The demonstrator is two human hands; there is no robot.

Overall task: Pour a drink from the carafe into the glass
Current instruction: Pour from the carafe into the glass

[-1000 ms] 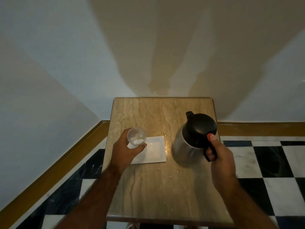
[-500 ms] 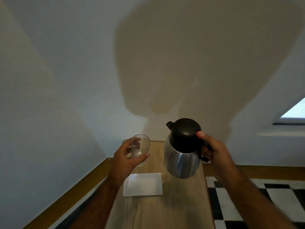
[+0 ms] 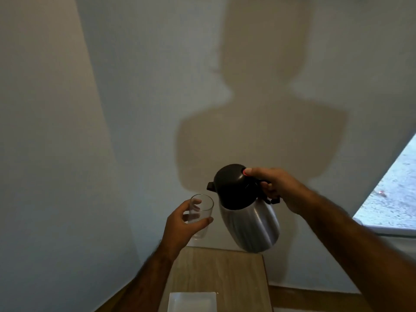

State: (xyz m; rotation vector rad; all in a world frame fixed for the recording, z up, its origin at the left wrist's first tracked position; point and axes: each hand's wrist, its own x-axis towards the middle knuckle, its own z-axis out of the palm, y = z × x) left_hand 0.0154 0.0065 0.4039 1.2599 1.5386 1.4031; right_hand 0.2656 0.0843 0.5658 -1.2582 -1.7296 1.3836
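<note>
A pale wall (image 3: 135, 86) fills most of the view, with a broad tan shadow (image 3: 258, 136) on it above the table (image 3: 225, 273). Right of the table, a window (image 3: 391, 194) shows bright ground outside. A white tray (image 3: 191, 301) lies on the table's near part.

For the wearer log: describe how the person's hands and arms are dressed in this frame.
Both forearms are bare, with no sleeves in view. The left hand and right hand wear no gloves, and no rings, watch or bracelet show. The arms are motion-blurred, so fine markings cannot be made out.
</note>
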